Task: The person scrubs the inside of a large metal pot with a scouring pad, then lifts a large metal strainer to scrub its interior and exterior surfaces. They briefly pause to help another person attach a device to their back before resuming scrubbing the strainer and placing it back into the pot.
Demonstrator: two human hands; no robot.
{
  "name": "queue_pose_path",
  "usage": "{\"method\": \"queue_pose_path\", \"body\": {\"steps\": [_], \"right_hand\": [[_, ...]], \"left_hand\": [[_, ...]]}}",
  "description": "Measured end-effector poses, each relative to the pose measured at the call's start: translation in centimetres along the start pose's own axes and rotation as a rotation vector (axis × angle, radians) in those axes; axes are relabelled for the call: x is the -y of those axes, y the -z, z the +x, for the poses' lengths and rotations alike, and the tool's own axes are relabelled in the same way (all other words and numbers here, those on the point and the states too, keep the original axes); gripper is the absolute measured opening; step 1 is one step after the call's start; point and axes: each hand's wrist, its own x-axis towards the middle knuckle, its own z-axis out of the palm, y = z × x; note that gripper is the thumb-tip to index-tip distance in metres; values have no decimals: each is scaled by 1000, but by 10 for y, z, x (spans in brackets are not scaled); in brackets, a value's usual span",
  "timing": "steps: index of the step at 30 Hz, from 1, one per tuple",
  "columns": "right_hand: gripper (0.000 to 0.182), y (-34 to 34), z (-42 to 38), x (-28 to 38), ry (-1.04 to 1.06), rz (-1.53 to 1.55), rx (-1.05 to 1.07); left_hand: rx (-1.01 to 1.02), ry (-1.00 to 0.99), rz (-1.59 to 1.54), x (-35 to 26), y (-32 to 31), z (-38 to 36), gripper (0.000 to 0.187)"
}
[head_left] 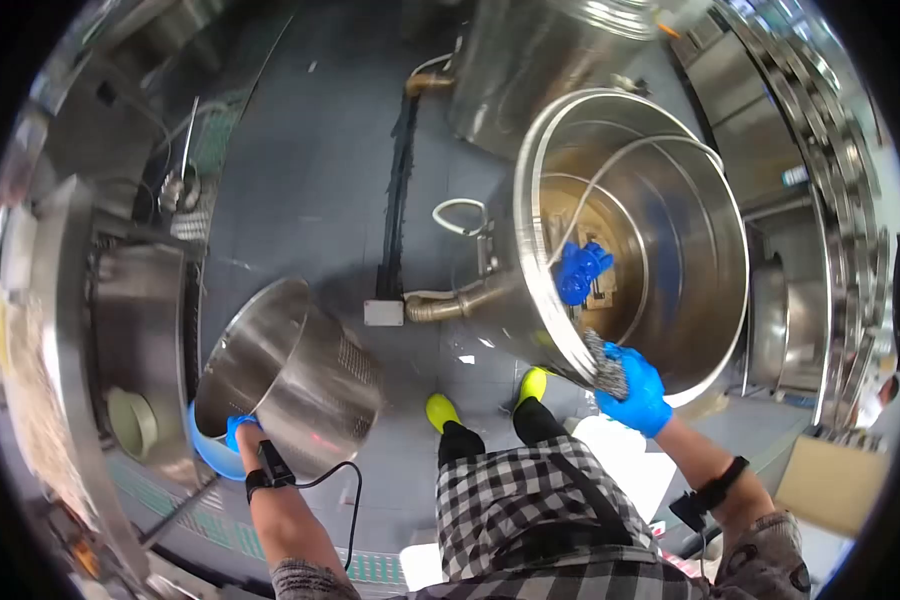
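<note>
My left hand point(238, 432), in a blue glove, is closed on the rim of a tilted steel strainer bucket point(315, 385) with rows of small holes in its wall. Part of a blue basin point(215, 458) shows behind that bucket. In my blue-gloved right hand point(638, 395) is a grey steel wool scourer point(606, 366), held against the near rim of a large steel vat point(530, 290). The vat is open at the top. Within it a blue motor-like object point(582, 272) and a pale hose point(610, 170) are visible.
Another steel vat point(530, 70) stands beyond. A pipe point(438, 307) runs from the large vat to a floor box point(384, 313). Steel counters line both sides, with a pale green container point(132, 422) at left. A cable point(356, 510) hangs from my left wrist.
</note>
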Motion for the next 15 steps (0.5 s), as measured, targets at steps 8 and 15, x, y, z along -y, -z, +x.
{"method": "queue_pose_path", "body": {"steps": [8, 15], "right_hand": [[58, 9, 0, 5, 79, 49, 26], [57, 12, 5, 4, 117, 141, 45]], "left_hand": [[-393, 389, -1003, -2, 167, 9, 18], [-902, -428, -485, -103, 429, -112, 6]]}}
